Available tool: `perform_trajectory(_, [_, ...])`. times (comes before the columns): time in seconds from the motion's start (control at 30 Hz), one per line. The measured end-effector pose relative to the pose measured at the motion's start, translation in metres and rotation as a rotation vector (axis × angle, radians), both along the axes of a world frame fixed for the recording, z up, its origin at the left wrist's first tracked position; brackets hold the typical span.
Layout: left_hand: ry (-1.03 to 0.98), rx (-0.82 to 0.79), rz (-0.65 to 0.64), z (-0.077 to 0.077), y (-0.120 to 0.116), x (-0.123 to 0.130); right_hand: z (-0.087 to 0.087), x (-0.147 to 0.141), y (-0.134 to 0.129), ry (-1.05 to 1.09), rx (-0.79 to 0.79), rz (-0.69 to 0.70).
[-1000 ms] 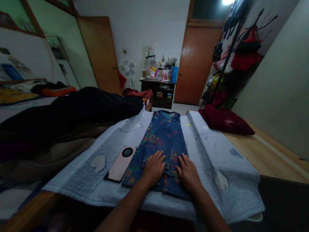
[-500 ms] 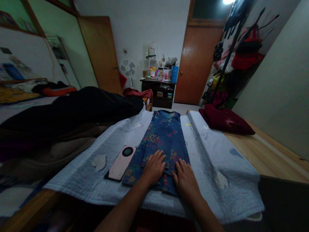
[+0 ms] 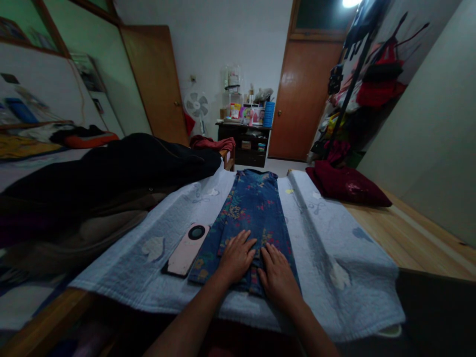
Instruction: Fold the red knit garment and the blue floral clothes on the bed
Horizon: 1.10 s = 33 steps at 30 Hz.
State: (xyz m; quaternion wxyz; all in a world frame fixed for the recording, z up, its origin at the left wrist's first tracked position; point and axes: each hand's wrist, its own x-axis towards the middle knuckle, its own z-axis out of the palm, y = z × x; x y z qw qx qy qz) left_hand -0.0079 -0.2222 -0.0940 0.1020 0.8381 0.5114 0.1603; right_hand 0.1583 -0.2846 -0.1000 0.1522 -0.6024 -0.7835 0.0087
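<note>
A blue floral garment [image 3: 256, 203], folded into a long strip, lies flat in front of me; its kind I cannot make out for certain. Flat on its near part rests my left hand [image 3: 238, 255], fingers stretched out. My right hand [image 3: 277, 270] lies beside it on the same cloth, also open, with a small gap between the two. Under both palms part of the garment is hidden. To the left of the garment is a pink phone [image 3: 186, 250], its round black camera facing up.
A pale blue quilted cover [image 3: 357, 253] with leaf shapes spreads beneath the garment. Dark clothing [image 3: 122, 163] is heaped at the left. A folded maroon cloth [image 3: 347, 184] sits on wooden boards [image 3: 409, 238] at the right. Farther back stand a fan [image 3: 197, 105] and a dark shelf [image 3: 241, 144].
My right hand has slid a little to the left over the garment, closer to my left hand. The left hand has hardly moved. More of the garment's right edge shows.
</note>
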Motion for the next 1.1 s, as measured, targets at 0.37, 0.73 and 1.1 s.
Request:
perform_trajectory(0.37, [0.001,-0.008,0.011,0.002,-0.001,0.0,0.01,-0.001,0.001,-0.054,-0.073,0.022])
perform_trajectory(0.73, [0.091,0.054,0.186,0.002,-0.01,-0.011,0.01,0.0,0.0,-0.034,-0.066,0.028])
perform_trajectory(1.1, [0.149,0.029,0.254,0.0,-0.011,-0.034,0.009,0.001,-0.001,-0.031,-0.059,0.017])
